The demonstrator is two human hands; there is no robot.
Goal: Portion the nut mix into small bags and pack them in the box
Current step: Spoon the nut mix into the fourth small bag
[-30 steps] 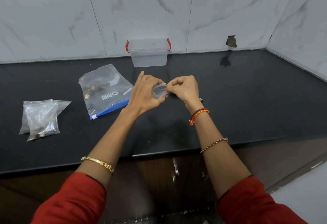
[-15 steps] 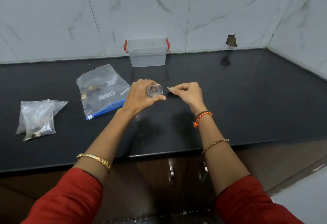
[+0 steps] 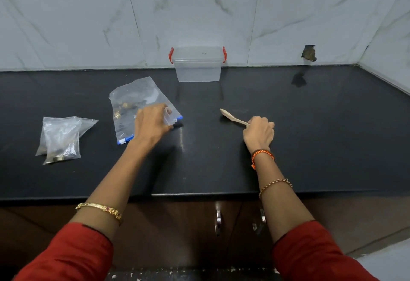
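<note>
Gripping wooden spoon handle, right hand on counter; left hand pinching small clear bag over zip bag of nuts.

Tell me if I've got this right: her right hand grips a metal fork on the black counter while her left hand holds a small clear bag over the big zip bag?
Not quite. In the head view, the right hand grips a wooden spoon, not a metal fork. The rest holds: the left hand holds a small clear bag over the big zip bag on the black counter.
</note>
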